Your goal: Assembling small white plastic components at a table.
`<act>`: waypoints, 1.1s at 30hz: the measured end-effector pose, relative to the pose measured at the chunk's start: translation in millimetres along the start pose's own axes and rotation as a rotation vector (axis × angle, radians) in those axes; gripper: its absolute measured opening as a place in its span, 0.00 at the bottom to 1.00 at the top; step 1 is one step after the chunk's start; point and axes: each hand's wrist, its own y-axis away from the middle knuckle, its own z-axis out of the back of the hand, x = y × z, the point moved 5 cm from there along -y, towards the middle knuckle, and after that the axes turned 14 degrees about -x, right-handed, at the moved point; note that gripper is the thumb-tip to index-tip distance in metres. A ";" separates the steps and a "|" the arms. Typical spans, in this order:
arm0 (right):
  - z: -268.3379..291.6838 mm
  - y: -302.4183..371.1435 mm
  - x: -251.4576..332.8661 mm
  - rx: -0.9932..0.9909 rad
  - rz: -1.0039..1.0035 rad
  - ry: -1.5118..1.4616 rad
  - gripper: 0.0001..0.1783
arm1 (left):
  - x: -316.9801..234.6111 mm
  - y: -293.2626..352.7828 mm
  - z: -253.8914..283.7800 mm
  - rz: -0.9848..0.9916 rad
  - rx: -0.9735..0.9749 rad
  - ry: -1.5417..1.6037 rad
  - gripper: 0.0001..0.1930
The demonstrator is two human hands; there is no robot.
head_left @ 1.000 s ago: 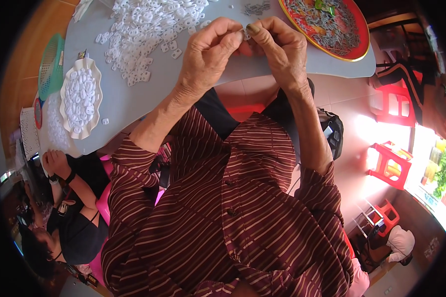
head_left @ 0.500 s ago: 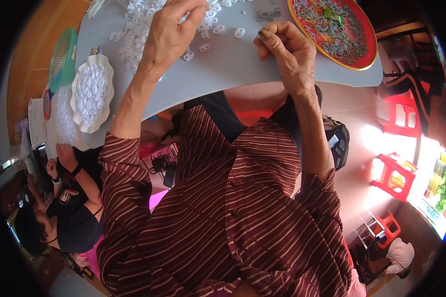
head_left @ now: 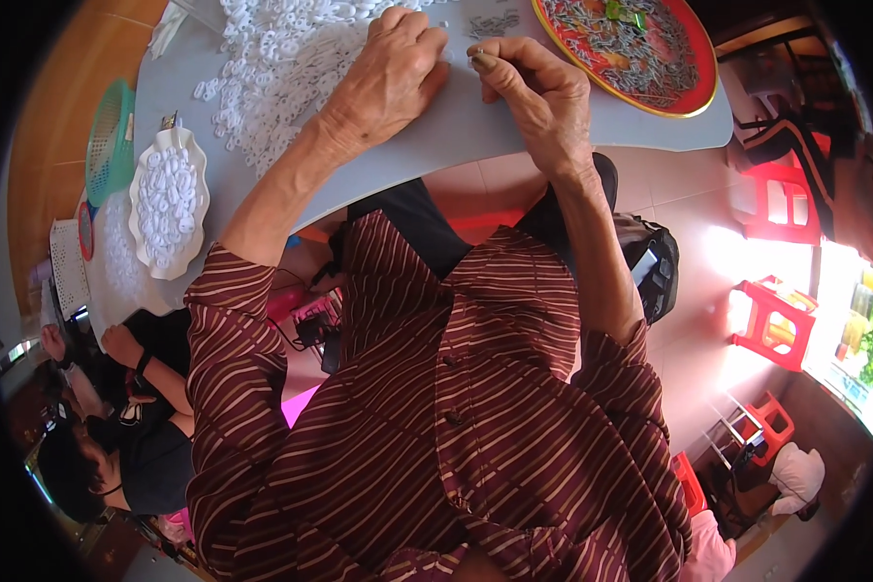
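My left hand [head_left: 386, 82] is bent over the grey table, its fingers curled down beside a heap of small white plastic pieces [head_left: 296, 73]. Its fingertips are hidden, so whatever it grips does not show. To the right, my right hand [head_left: 543, 97] pinches a tiny shiny bit between thumb and forefinger, which looks like a small metal piece [head_left: 477, 52]. Small grey metal pins [head_left: 495, 23] lie loose on the table beyond it. Many more fill a red round tray [head_left: 705, 85] with a gold rim, where a green packet [head_left: 626, 14] also lies.
A scalloped white dish [head_left: 200, 194] of white pieces stands at the table's left end, near a green basket [head_left: 107, 145]. Another person [head_left: 145, 456] sits at the left. Red stools [head_left: 774, 315] stand on the tiled floor at right, near a black bag [head_left: 658, 272].
My left hand has come down and right, nearer my right hand, its fingers curling over the table. My right hand still pinches. The whole view has shifted slightly.
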 end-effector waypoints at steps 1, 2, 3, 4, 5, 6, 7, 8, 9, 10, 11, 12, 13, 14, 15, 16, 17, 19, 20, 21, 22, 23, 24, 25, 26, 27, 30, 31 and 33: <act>-0.2 -0.1 -0.6 0.000 -0.009 -0.020 0.07 | 1.9 1.7 -0.4 -0.004 -0.001 0.002 0.10; -0.1 -0.2 -0.7 -0.003 -0.006 -0.020 0.07 | 6.9 3.4 0.9 0.061 -0.037 0.078 0.07; -1.2 -0.1 -0.9 0.015 -0.012 -0.048 0.07 | 11.5 4.4 2.2 0.126 -0.073 0.155 0.09; -0.5 0.5 -1.5 0.031 -0.021 -0.073 0.07 | 7.5 3.3 4.7 0.123 -0.071 0.159 0.09; 0.9 0.7 -1.4 0.026 -0.021 -0.071 0.07 | 12.0 6.1 4.6 0.448 -0.029 0.492 0.09; 2.3 0.9 -0.5 0.021 -0.012 -0.062 0.07 | 15.2 12.0 -1.4 0.773 0.019 0.823 0.09; 1.6 1.0 0.7 0.021 -0.003 -0.055 0.07 | 16.1 12.6 -0.8 0.773 0.017 0.822 0.09; 1.3 1.1 0.9 0.023 -0.002 -0.056 0.07 | 17.4 14.9 -3.5 0.859 0.021 0.985 0.10; 0.9 1.3 1.4 0.035 0.006 -0.068 0.07 | 17.6 16.7 -6.0 0.943 0.025 1.150 0.10; 0.3 1.5 1.8 0.046 0.013 -0.080 0.08 | 18.2 16.6 -5.6 0.943 0.025 1.150 0.10; -0.3 1.8 2.0 0.046 0.014 -0.080 0.08 | 18.5 16.8 -5.9 0.975 0.017 1.207 0.11; -1.3 2.3 1.9 0.046 0.002 -0.091 0.08 | 18.5 17.0 -6.0 1.006 0.010 1.264 0.12; -1.9 2.6 1.8 0.045 -0.010 -0.101 0.09 | 18.5 16.4 -5.3 1.005 0.010 1.264 0.12; -2.3 3.1 2.4 0.045 -0.009 -0.101 0.09 | 18.4 16.0 -4.7 1.014 0.011 1.265 0.13; -1.8 3.2 2.9 0.028 -0.016 -0.108 0.10 | 18.2 16.0 -4.3 1.022 0.012 1.267 0.13; -0.2 3.2 3.2 0.008 -0.022 -0.112 0.11 | 17.2 15.8 -5.7 1.020 0.014 1.270 0.13; 0.8 2.6 3.4 0.005 -0.021 -0.110 0.11 | 17.0 15.9 -6.6 0.992 0.014 1.179 0.13; 4.8 0.6 3.3 -0.033 -0.021 -0.123 0.10 | 15.0 15.2 -5.2 0.962 0.018 1.091 0.13; 5.9 0.5 3.1 -0.037 -0.020 -0.121 0.10 | 11.2 14.3 -2.5 0.922 0.072 1.053 0.13; 4.6 0.9 2.2 -0.004 -0.026 -0.083 0.10 | 8.0 13.4 -2.0 0.883 0.125 1.014 0.13; 2.1 1.4 1.3 0.033 -0.032 -0.048 0.10 | 7.2 14.6 -3.2 0.882 0.126 1.015 0.13; 1.8 1.4 1.1 0.031 -0.031 -0.048 0.10 | 5.7 15.6 -4.4 0.855 0.103 1.036 0.14; 0.6 1.8 1.8 0.048 -0.011 -0.049 0.10 | 4.0 15.3 -4.7 0.829 0.079 1.056 0.14; 0.5 2.1 2.3 0.062 0.009 -0.048 0.10 | 0.7 13.1 -4.6 0.827 0.082 1.059 0.14; 0.4 2.5 1.9 0.059 0.009 -0.046 0.10 | -1.2 10.9 -2.6 0.856 0.065 0.992 0.14; 0.3 2.7 1.8 0.043 0.014 -0.050 0.09 | -1.7 9.5 -2.1 0.883 0.047 0.924 0.14; 0.2 2.6 2.7 0.041 0.010 -0.069 0.09 | -1.7 14.3 -7.2 0.934 -0.040 1.015 0.13; 0.6 1.8 2.8 0.048 0.003 -0.077 0.08 | 0.8 15.4 -8.8 0.933 -0.040 1.014 0.13; 2.0 2.0 1.3 0.028 0.004 -0.086 0.08 | 4.6 13.4 -8.9 0.853 -0.080 1.132 0.11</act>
